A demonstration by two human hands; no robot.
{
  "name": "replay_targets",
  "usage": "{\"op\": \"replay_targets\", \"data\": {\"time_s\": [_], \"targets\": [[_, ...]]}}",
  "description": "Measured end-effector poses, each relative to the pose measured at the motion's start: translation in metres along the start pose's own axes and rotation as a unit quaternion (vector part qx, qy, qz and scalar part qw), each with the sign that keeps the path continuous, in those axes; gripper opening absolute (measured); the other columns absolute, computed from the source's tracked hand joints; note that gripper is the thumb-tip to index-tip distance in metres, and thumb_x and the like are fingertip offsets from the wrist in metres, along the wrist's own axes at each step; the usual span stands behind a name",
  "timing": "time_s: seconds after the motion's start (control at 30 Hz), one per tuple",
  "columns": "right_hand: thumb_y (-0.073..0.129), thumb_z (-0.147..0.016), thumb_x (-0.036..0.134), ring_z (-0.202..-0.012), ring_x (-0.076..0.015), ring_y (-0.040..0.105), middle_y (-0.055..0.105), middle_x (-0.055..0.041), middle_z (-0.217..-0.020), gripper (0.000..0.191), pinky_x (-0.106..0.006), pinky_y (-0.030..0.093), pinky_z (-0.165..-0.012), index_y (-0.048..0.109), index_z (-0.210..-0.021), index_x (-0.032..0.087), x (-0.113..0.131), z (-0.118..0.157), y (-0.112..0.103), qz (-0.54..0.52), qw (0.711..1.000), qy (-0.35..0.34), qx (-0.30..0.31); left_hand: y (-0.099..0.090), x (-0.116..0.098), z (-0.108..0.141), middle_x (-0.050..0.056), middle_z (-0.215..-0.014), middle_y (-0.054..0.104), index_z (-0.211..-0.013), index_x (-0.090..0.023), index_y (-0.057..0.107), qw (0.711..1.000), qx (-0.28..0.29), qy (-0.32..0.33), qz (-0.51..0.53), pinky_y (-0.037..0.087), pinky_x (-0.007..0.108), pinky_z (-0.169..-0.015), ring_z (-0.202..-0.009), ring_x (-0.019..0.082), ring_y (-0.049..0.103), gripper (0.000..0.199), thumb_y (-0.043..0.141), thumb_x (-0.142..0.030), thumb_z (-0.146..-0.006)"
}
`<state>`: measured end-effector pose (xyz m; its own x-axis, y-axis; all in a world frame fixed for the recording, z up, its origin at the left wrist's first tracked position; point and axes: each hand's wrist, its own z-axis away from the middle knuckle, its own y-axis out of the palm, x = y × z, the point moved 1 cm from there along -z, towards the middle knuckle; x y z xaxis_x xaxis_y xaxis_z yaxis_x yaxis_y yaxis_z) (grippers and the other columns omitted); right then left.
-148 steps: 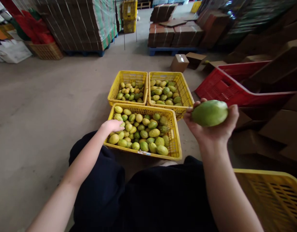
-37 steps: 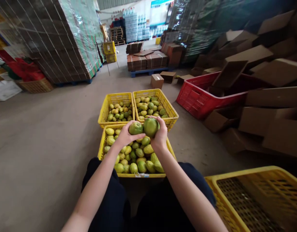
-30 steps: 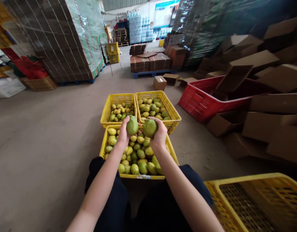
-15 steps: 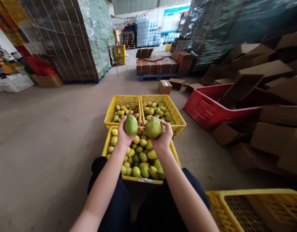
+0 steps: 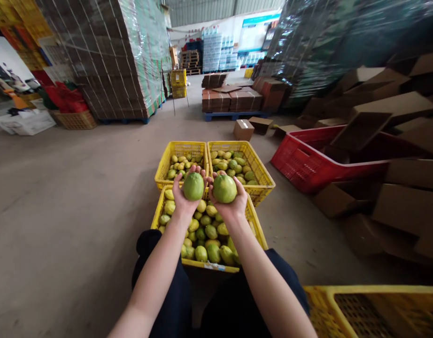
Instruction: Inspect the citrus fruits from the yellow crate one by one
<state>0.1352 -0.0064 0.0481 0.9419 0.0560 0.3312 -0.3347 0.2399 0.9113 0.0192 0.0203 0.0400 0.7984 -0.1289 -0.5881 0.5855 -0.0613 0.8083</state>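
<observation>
In my left hand [image 5: 183, 199] rests a round green lemon [image 5: 193, 186], cupped in the palm with the fingers spread behind it. A second, slightly larger green lemon [image 5: 225, 188] lies in my right hand [image 5: 237, 206], the fingers curled around its far side and the thumb along its right. Both hands are side by side, palms up, above the near yellow crate [image 5: 211, 265]. That crate is full of yellow and green lemons [image 5: 211, 231], partly hidden by my forearms.
Two more yellow crates [image 5: 181, 144] [image 5: 261, 187] of lemons stand just beyond. A red crate [image 5: 294, 162] with cardboard boxes [image 5: 396, 206] around it is at right. Another yellow crate [image 5: 329, 300] sits near my right leg. Flattened cartons [image 5: 234, 98] lie stacked on a blue pallet.
Both hands still hold their lemons. The right hand has rolled more palm-up, showing the lemon's other side, and the hands are slightly closer together. The view has shifted a little.
</observation>
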Motion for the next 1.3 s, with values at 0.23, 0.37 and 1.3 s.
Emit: {"op": "replay_targets", "data": {"time_s": [0.23, 0.37, 1.3], "targets": [[0.061, -0.074, 0.028, -0.067, -0.0198, 0.073, 0.077, -0.0028, -0.079, 0.015, -0.031, 0.061, -0.059, 0.067, -0.085, 0.020, -0.009, -0.006, -0.008, -0.013, 1.000, 0.000, 0.014, 0.001, 0.002, -0.001, 0.005, -0.097, 0.075, -0.101, -0.020, 0.073, 0.984, -0.051, -0.034, 0.165, 0.050, 0.034, -0.102, -0.107, 0.019, 0.067, 0.034, 0.043, -0.033, -0.092], [0.058, -0.074, 0.025, -0.076, -0.0218, 0.074, 0.077, -0.0056, -0.080, 0.018, -0.041, 0.061, -0.082, 0.067, -0.087, 0.018, -0.014, -0.012, -0.014, -0.046, 0.998, -0.025, 0.015, 0.004, -0.002, -0.001, 0.006, -0.104, 0.075, -0.099, -0.020, 0.074, 0.982, -0.070, -0.035, 0.172, 0.047, 0.037, -0.106, -0.114, 0.021, 0.065, 0.033, 0.044, -0.031, -0.092], [0.055, -0.075, 0.027, -0.079, -0.0215, 0.072, 0.075, -0.0017, -0.079, 0.023, -0.046, 0.058, -0.091, 0.068, -0.093, 0.021, -0.011, -0.012, -0.012, -0.089, 0.995, -0.038, 0.019, 0.005, 0.025, -0.010, 0.005, -0.084, 0.073, -0.093, -0.019, 0.075, 0.984, -0.042, -0.032, 0.171, 0.056, 0.028, -0.081, -0.073, 0.014, 0.067, 0.036, 0.040, -0.027, -0.094]]}}
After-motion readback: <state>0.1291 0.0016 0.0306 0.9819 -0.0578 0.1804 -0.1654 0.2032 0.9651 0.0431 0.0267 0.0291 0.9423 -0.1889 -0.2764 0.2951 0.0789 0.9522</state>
